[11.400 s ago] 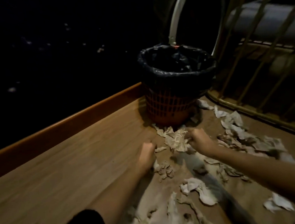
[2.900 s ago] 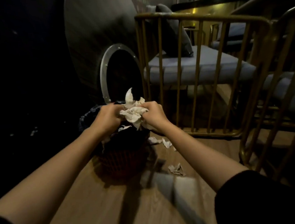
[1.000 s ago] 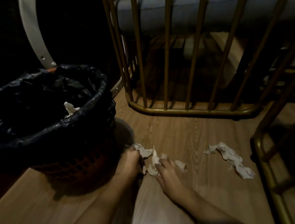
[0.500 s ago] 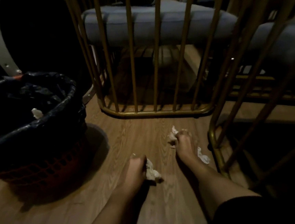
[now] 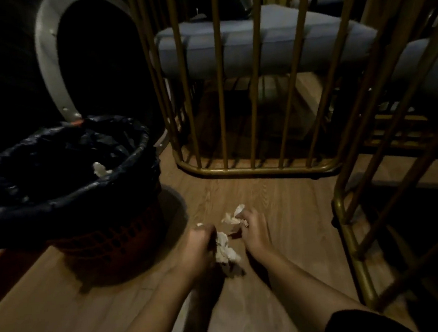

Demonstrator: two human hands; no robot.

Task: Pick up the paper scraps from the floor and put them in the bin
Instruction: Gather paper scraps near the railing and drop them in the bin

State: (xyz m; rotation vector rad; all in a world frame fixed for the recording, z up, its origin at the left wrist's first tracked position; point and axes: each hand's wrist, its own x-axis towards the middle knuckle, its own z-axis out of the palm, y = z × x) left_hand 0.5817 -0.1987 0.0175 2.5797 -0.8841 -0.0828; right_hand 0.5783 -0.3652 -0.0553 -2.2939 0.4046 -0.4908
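Note:
Both hands are low over the wooden floor, just right of the bin. My left hand (image 5: 199, 243) is closed around a wad of white paper scraps (image 5: 225, 250) that hangs out of its grip. My right hand (image 5: 254, 229) is closed on another crumpled white scrap (image 5: 233, 216) that sticks out past its fingertips. The bin (image 5: 92, 245) is an orange mesh basket lined with a black bag (image 5: 63, 190); a white scrap (image 5: 99, 169) shows inside it near the rim.
A gold metal railing (image 5: 255, 169) curves along the floor behind my hands, and a second gold frame (image 5: 348, 231) stands close on the right. Grey cushions (image 5: 275, 39) lie behind the bars. A dark round opening with a pale rim (image 5: 51, 74) is behind the bin.
My right hand has drawn back from near the right frame toward my left hand, carrying a scrap. The loose scrap seen by the frame is no longer visible. The view shifted slightly right.

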